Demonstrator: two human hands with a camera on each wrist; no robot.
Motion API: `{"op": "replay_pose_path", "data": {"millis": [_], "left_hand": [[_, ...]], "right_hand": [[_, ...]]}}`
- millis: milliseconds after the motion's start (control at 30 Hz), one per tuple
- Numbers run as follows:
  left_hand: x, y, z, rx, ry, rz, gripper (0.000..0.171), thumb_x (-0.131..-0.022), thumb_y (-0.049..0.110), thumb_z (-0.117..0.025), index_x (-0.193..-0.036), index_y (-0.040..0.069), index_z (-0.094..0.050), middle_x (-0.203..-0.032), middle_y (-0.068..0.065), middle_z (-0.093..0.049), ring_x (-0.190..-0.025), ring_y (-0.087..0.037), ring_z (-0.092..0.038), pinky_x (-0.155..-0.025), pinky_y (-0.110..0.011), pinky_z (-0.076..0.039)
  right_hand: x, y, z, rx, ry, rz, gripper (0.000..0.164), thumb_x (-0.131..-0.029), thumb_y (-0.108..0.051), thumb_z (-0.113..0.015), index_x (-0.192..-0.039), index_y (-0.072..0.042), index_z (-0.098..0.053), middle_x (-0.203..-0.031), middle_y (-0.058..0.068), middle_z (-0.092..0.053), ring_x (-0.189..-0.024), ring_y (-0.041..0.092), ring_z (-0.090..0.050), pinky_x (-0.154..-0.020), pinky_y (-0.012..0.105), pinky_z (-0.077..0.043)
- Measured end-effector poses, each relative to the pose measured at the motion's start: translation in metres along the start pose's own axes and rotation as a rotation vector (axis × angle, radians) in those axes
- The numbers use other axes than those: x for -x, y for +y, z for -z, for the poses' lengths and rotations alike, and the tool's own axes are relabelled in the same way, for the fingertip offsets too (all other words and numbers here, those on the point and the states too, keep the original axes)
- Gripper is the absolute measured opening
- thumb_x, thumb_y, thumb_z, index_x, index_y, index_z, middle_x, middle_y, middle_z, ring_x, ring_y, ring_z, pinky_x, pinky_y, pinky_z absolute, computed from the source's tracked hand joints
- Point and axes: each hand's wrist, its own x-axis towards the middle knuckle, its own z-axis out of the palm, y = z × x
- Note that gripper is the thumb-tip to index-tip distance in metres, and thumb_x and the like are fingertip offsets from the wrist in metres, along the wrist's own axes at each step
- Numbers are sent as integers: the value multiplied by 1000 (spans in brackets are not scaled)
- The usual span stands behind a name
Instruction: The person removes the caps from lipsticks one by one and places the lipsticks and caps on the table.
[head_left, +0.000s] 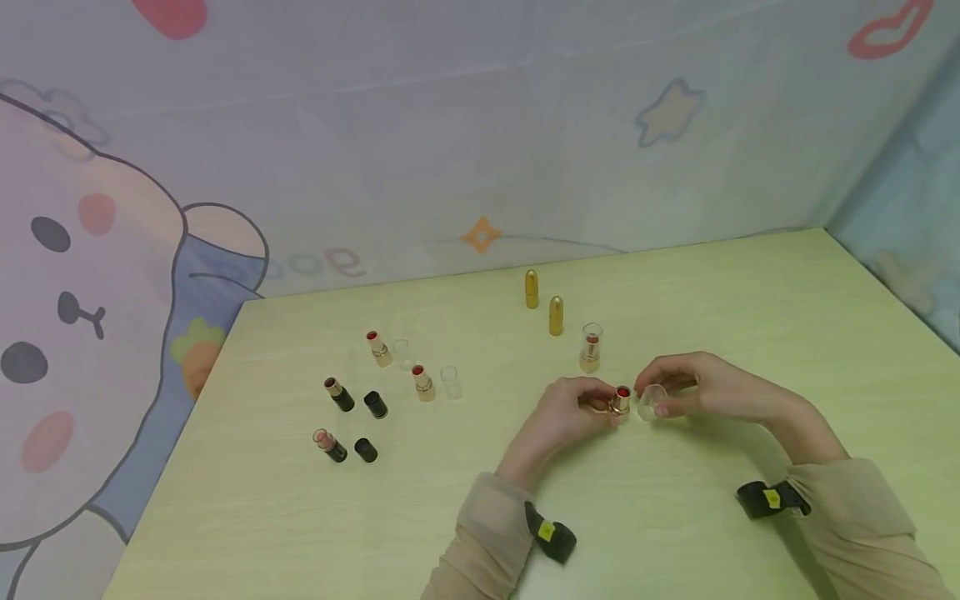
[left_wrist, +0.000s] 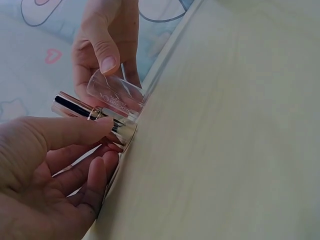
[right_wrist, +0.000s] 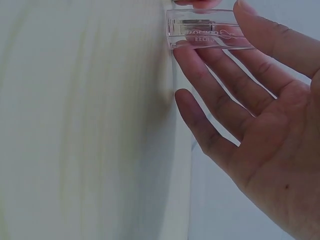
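My left hand (head_left: 566, 414) pinches the base of a gold lipstick (head_left: 621, 400) that stands upright with its red tip uncovered. Just right of it, my right hand (head_left: 697, 387) grips a clear cap (head_left: 652, 403) between thumb and fingers. The left wrist view shows the shiny gold lipstick (left_wrist: 75, 105) close beside the clear cap (left_wrist: 116, 92). Pale lettering marks the cap (right_wrist: 215, 31) in the right wrist view, its rim right at the tabletop. Behind both hands stands another gold lipstick (head_left: 590, 354) under a clear cap.
Two bullet-shaped gold tubes (head_left: 556, 317) stand farther back. To the left are two uncapped gold lipsticks (head_left: 423, 385) beside clear caps (head_left: 451, 382), and two black lipsticks (head_left: 340, 395) beside black caps (head_left: 376, 405). A printed cloth (head_left: 420, 150) hangs behind the table (head_left: 300, 533).
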Motion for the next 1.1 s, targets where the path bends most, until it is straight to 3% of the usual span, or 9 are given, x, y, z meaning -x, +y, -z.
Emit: {"op": "replay_pose_path", "data": {"millis": [200, 333, 433, 633, 833, 1100], "left_hand": [[-1, 3, 3, -41, 0, 19, 39, -76, -6, -62, -107, 14, -73, -90, 2, -71, -78, -2, -59, -69, -14, -45], [2, 3, 9, -32, 2, 11, 43, -78, -8, -55, -108, 16, -73, -95, 4, -72, -81, -1, -59, -71, -15, -46], [4, 3, 16, 6, 21, 13, 40, -82, -7, -53, -107, 17, -73, -100, 4, -72, -85, -3, -60, -74, -17, -48], [3, -1, 28, 66, 106, 65, 33, -85, -6, -56, -103, 14, -73, -99, 2, -73, -85, -6, -61, -76, -20, -50], [0, -6, 32, 108, 189, 70, 18, -85, 3, -67, -100, 10, -74, -96, -3, -74, -82, -5, -63, -76, -18, -51], [-1, -8, 36, 171, 242, 39, 24, -82, 9, -74, -106, 7, -71, -99, -6, -73, -85, -8, -66, -80, -20, -52]], "right_hand": [[-1, 1, 1, 9, -3, -14, 35, -87, -24, -71, -120, -16, -62, -116, 0, -66, -108, 12, -59, -93, 41, -46], [-2, 3, 3, 1, -22, -16, 38, -88, -20, -70, -124, -16, -59, -120, 2, -64, -108, 9, -59, -92, 30, -48], [-1, 3, 5, -18, -48, 11, 40, -89, -8, -64, -128, -11, -56, -123, 7, -63, -109, 7, -59, -91, 24, -48], [2, 4, 11, -19, -43, 65, 42, -90, 2, -55, -131, -6, -53, -125, 11, -62, -111, 4, -60, -93, 20, -48], [6, 7, 11, -7, 50, 88, 34, -94, -8, -58, -128, -6, -56, -122, 11, -65, -108, 2, -61, -89, 19, -49], [-3, -2, 10, 9, 206, 68, 28, -94, -14, -62, -121, -7, -61, -121, 15, -64, -105, 3, -64, -83, 16, -51]]}}
